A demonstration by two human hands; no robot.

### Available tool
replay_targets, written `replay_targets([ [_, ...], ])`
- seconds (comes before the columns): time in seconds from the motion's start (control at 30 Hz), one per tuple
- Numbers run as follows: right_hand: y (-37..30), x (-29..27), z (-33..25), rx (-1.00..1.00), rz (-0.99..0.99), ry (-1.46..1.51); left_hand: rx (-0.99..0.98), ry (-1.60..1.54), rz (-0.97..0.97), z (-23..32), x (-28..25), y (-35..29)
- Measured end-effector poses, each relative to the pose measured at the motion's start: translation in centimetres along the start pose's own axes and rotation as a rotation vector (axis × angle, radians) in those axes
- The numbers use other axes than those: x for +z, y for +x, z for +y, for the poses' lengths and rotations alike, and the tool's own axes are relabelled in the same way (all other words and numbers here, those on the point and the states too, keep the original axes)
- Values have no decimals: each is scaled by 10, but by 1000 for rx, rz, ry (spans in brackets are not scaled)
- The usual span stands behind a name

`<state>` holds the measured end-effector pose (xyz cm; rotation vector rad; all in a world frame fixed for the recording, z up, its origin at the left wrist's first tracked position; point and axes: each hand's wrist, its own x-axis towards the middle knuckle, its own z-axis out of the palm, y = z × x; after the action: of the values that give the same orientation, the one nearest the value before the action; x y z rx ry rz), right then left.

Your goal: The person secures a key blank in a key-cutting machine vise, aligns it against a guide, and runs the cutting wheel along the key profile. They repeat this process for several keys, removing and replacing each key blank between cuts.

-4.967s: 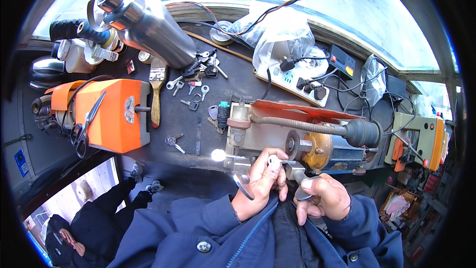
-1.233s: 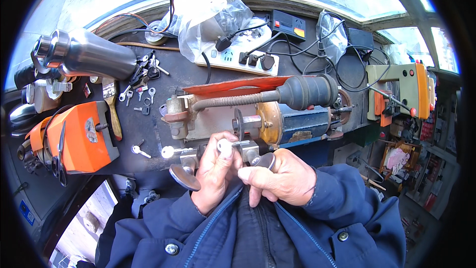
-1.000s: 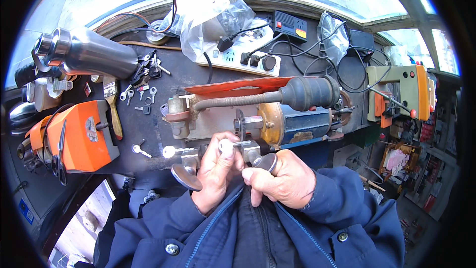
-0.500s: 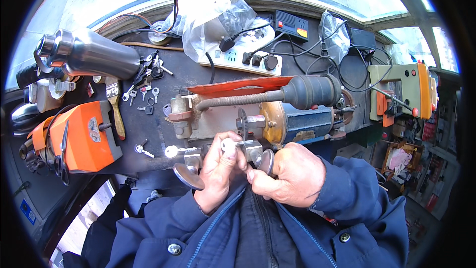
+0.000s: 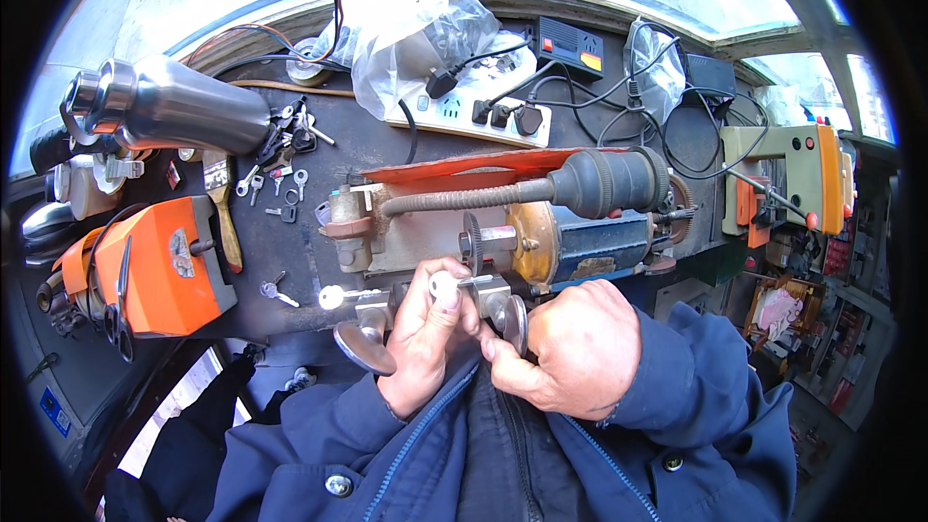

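In front of me is a key cutting machine [image 5: 599, 237] with a blue motor and a toothed cutter wheel [image 5: 472, 244]. Two clamps run along its near side. In the left clamp [image 5: 374, 309] lies a key [image 5: 333, 297], and a round metal knob [image 5: 364, 350] hangs below. My left hand [image 5: 418, 348] is closed, pinching the head of a second key [image 5: 444, 284] whose blade sits in the right clamp [image 5: 493, 292]. The fingers of my right hand [image 5: 580, 343] are closed on that clamp's round knob [image 5: 515, 322]; its far fingers are hidden.
Loose keys [image 5: 280, 290] and a brush [image 5: 220, 203] lie left on the dark bench. An orange machine [image 5: 164, 275] and a steel flask [image 5: 184, 104] stand beyond. Cables and a white power strip [image 5: 454, 116] run behind; a beige-and-orange machine [image 5: 773, 179] stands right.
My right hand has rolled over and shifted slightly right, and the right clamp's knob has turned with it. The left hand keeps its pinch on the key.
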<state>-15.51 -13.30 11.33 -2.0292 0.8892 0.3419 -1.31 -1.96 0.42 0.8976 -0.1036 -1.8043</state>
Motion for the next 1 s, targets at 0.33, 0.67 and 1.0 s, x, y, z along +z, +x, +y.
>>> replay_targets([
  [0.33,1,2,1,33,3,55,9,44,-7,-6,-7,0],
  [0.67,0,4,3,-28,44,4,31,-32,1,-7,-1,0],
  [1.0,1,6,1,-83,130,-74,46,-4,46,-4,4,0],
])
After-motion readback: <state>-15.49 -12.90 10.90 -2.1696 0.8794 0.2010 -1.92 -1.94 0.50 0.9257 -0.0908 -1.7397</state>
